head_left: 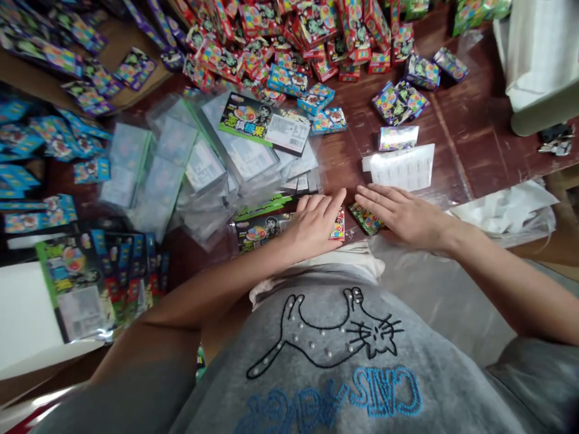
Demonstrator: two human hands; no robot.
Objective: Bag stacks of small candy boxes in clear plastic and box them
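Note:
My left hand point(314, 228) lies with its fingers stretched out over a small red candy box point(338, 224), much of which it covers. Beside it, a black printed header card point(256, 234) runs partly under the same hand. My right hand point(400, 216) is held flat, fingers extended, over a small green candy box point(365, 218) near the table's front edge. A gap of bare table separates the two hands' fingertips. Just beyond my right hand sit a white label sheet point(402, 169) and a purple box point(398, 138) standing by it.
Clear plastic bags with cards point(167, 144) spread left of centre, a black card point(265, 122) on top. Red boxes point(312, 24) heap at the back. Blue boxes point(58, 138) and packed bags point(81, 289) lie left. Crumpled white backing paper point(502, 208) is at the right edge.

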